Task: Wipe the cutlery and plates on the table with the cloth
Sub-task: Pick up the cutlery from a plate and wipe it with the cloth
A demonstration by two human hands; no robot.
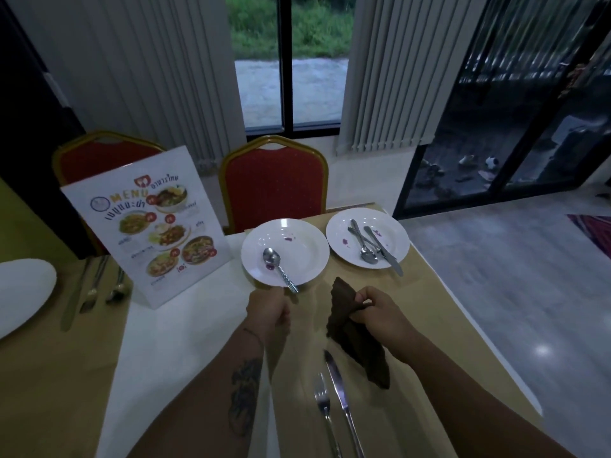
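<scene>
Task looks early, approx a third in at most. Both plates in reach show purple spots, so neither reads as wiped. L hand (269, 312) sits at the near rim of the mid plate (304, 256), fingers curled, right by the handle end of the spoon (276, 262) lying in it. Can't tell whether it pinches the handle or the rim. R hand (380, 312) hovers just right of that, fingers closed round a bunched dark brown cloth (357, 338), which hangs down toward the table (413, 292) and isn't on any plate yet. The fork (325, 408) and knife (340, 391) lie side by side on the near edge, off any plate. Prob. already done, but that's a guess. Left to do, as I judge it: the spoon, the mid plate, then the right plate (393, 233) and the crossed cutlery (367, 246) on it. Count: 3 plates, incl. one at the far left edge (20, 292), half out of view. 1 cloth. Cutlery: 1 spoon on the mid plate; approx 3 pcs on the right plate (knife, spoon, third unclear); fork + knife near; 3 pcs at left (94, 285) beside the menu stand (145, 226). So approx 9 pcs. 2 red chairs (274, 183) on the far side.
</scene>
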